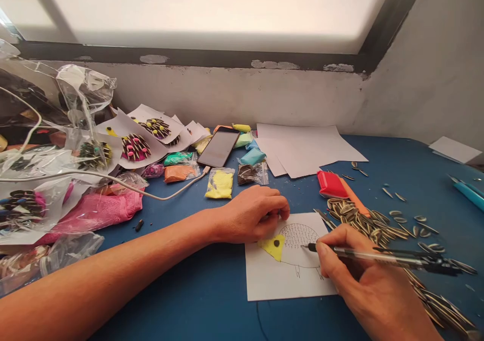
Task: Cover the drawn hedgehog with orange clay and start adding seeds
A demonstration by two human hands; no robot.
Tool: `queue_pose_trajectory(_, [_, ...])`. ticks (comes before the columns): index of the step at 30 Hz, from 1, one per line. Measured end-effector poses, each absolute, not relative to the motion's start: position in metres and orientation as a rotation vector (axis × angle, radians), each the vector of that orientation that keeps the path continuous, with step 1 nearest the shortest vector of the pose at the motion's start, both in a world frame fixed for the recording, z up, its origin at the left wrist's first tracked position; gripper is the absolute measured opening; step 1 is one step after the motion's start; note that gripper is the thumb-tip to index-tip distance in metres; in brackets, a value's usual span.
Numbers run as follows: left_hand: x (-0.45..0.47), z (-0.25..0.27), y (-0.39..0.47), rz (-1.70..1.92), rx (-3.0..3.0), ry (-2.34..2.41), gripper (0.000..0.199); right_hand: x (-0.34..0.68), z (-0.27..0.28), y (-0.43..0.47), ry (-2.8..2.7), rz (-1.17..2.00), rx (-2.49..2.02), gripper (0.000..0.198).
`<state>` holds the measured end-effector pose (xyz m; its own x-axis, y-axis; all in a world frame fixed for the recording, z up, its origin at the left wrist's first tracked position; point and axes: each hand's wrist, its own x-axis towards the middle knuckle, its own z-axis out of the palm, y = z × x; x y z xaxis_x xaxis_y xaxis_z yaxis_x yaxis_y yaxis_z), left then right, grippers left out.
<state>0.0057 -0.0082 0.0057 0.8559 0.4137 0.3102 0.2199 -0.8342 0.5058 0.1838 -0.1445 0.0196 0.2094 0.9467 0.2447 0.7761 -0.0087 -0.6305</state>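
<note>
My right hand (pixel 372 280) grips a black pen (pixel 397 259), its tip on a white paper (pixel 264 285). The paper bears a drawn rounded body filled with small marks, with thin legs under it. At the body's left end sits a flat yellow clay head (pixel 273 247) with a dark round eye. My left hand (pixel 253 212) rests on the paper's upper left edge, fingers curled in and nothing visible in them. Striped sunflower seeds (pixel 350 212) lie in a pile just beyond the right hand, and more are under that wrist.
Clay packets, including a yellow one (pixel 220 183) and a red one (pixel 333 184), lie beyond the hands. Behind are a phone (pixel 219 147) on a white cable (pixel 170 196) and blank sheets (pixel 302 147). Seed-covered clay figures (pixel 135 147) on paper crowd the left, with plastic bags (pixel 86 86).
</note>
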Motion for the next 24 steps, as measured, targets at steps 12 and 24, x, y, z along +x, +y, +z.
queue_pose_trajectory(12, [0.005,0.005,-0.007,0.564,2.586,0.469,0.021,0.183,0.022,-0.145,-1.589,0.326,-1.818,0.024])
queue_pose_trajectory(24, [0.006,0.007,-0.008,0.537,2.595,0.475,0.023,0.185,0.027,-0.145,-1.325,0.534,-1.889,0.034])
